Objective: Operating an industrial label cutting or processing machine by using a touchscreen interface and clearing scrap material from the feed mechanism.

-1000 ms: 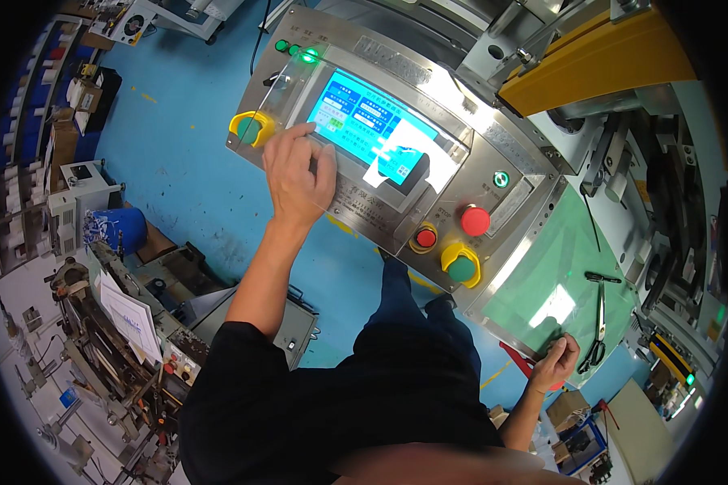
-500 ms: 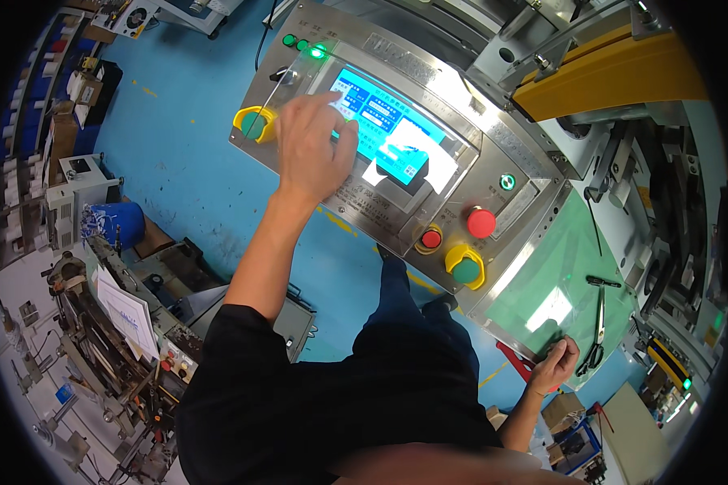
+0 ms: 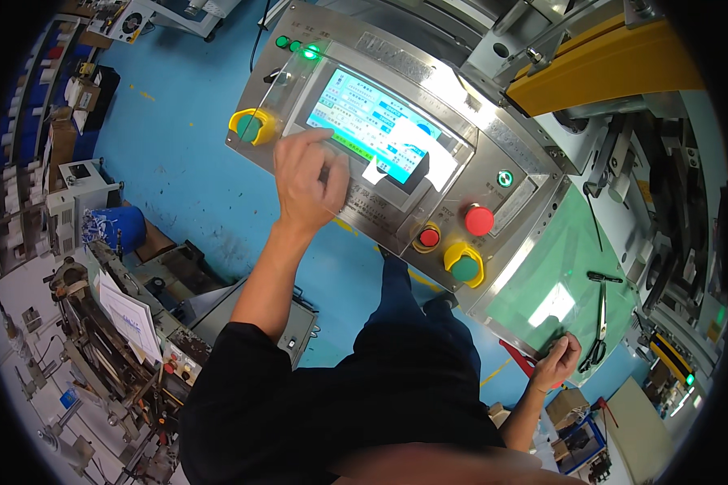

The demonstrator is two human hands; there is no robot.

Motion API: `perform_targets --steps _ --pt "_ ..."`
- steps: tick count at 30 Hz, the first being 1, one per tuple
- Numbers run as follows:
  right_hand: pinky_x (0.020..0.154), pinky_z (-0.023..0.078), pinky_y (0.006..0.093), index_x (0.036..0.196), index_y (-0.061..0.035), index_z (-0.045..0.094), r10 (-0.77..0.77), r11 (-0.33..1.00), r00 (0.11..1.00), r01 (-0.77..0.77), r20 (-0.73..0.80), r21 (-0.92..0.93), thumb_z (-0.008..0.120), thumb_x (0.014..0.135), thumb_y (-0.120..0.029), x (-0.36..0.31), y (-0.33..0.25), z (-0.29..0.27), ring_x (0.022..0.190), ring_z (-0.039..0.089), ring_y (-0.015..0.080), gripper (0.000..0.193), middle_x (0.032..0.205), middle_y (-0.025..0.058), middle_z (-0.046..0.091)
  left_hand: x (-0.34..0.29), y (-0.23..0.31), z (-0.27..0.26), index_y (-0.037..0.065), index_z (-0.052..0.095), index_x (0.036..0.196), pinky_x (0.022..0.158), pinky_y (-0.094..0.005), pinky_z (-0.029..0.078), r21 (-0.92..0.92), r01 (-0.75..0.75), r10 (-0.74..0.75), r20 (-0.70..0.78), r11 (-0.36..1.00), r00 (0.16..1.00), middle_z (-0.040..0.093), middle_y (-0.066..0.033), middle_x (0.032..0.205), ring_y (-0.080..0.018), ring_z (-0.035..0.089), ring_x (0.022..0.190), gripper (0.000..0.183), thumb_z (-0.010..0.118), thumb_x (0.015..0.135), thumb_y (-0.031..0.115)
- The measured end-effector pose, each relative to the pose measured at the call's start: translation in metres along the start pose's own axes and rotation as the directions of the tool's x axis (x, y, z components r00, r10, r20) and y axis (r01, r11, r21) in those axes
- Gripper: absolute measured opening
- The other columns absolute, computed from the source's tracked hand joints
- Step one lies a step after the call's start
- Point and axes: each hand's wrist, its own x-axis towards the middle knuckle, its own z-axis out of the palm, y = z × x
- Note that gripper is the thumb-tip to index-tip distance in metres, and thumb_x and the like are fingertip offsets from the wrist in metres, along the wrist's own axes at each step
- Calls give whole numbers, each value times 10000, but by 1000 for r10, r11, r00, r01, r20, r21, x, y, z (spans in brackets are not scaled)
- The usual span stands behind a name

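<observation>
Two bare hands work well apart at a steel control panel (image 3: pixel 493 162). The left hand (image 3: pixel 306 179) is raised to the touchscreen (image 3: pixel 376 125), fingers loosely curled, the extended fingertip meeting the screen's lower left edge; it grips nothing. Just to its left sits a green button in a yellow guard (image 3: pixel 251 126); to its right, below the screen, lie two red buttons (image 3: pixel 478 220) and a second green button in yellow (image 3: pixel 463 267). The right hand (image 3: pixel 560 361) rests far down and to the right, fingers bent over the near edge of a green work surface (image 3: pixel 542 283). Scissors (image 3: pixel 599 323) lie just beyond that hand.
</observation>
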Motion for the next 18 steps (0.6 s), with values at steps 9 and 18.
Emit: perform_targets --steps 9,18 --pt "566 347 189 982 0 560 17 1000 1000 -18 4 9 532 925 -172 -1 1 -1 628 424 53 183 731 -4 501 -3 -8 -3 26 517 677 791 -380 392 93 88 -85 -30 992 996 596 -170 962 -314 514 868 122 638 696 27" --pt "575 348 195 976 -1 555 0 1000 1000 1 12 -14 527 928 -180 0 -2 0 634 422 58 188 740 -3 500 17 -13 0 33 518 675 801 -381 391 100 40 -36 -42 994 998 601 -172 979 -326 514 883 126 643 689 42"
